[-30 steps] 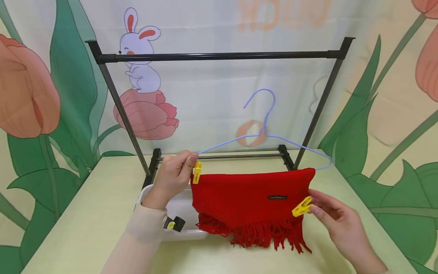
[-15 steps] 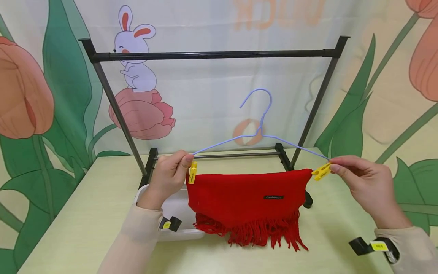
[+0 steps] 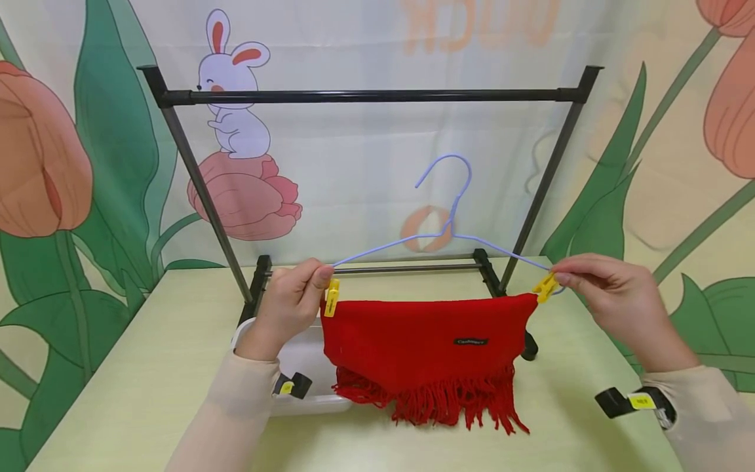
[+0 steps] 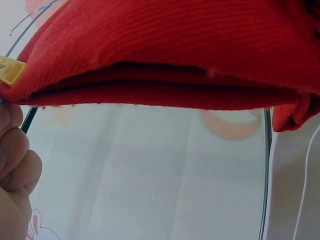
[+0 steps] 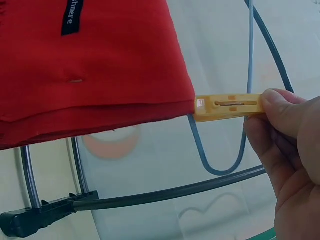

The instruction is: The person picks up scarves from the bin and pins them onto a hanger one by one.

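Note:
A folded red scarf [image 3: 425,334] with a fringed lower edge hangs over the bottom bar of a thin lilac wire hanger [image 3: 389,244]. My left hand [image 3: 291,305] grips the hanger's left end at the scarf's upper corner. Just below those fingers, a yellow clothespin [image 3: 332,298] is clipped on that corner. With thumb and fingers, my right hand [image 3: 613,305] pinches a second yellow clothespin [image 3: 546,287] at the scarf's upper right corner. In the right wrist view this clothespin [image 5: 227,106] has its tip right at the red edge, overlapping the hanger wire.
Behind the scarf stands a black garment rack [image 3: 377,96] with a top rail and slanted posts. A white plastic bin [image 3: 312,403] sits on the pale table [image 3: 177,367] behind my left forearm. A curtain printed with tulips and a rabbit [image 3: 236,131] hangs at the back.
My right hand has risen with its clothespin from the scarf's right side to the upper right corner, then shifted slightly left. The left hand keeps its grip on the hanger.

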